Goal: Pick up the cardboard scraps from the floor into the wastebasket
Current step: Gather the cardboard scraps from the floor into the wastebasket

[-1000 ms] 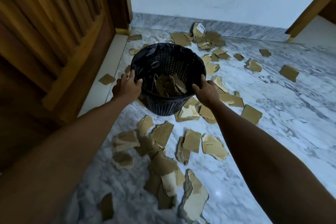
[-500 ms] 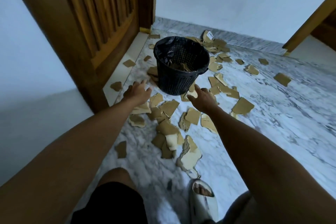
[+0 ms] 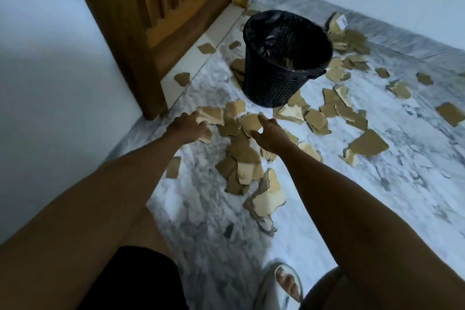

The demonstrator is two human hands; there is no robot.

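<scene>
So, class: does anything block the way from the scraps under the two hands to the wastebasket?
Nothing visible does. The left hand and right hand are already at the cardboard scraps, and the wastebasket stands upright just beyond them, its mouth open. Only more scraps lie on the floor between.

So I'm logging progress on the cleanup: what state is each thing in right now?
wastebasket: upright, partly filled
cardboard scraps: mostly scattered on floor
door: open
left hand: on a scrap, grip unclear
right hand: open, reaching over scraps

The wastebasket (image 3: 281,68) stands beyond the cardboard scraps (image 3: 241,148), right of the door (image 3: 161,20).
</scene>
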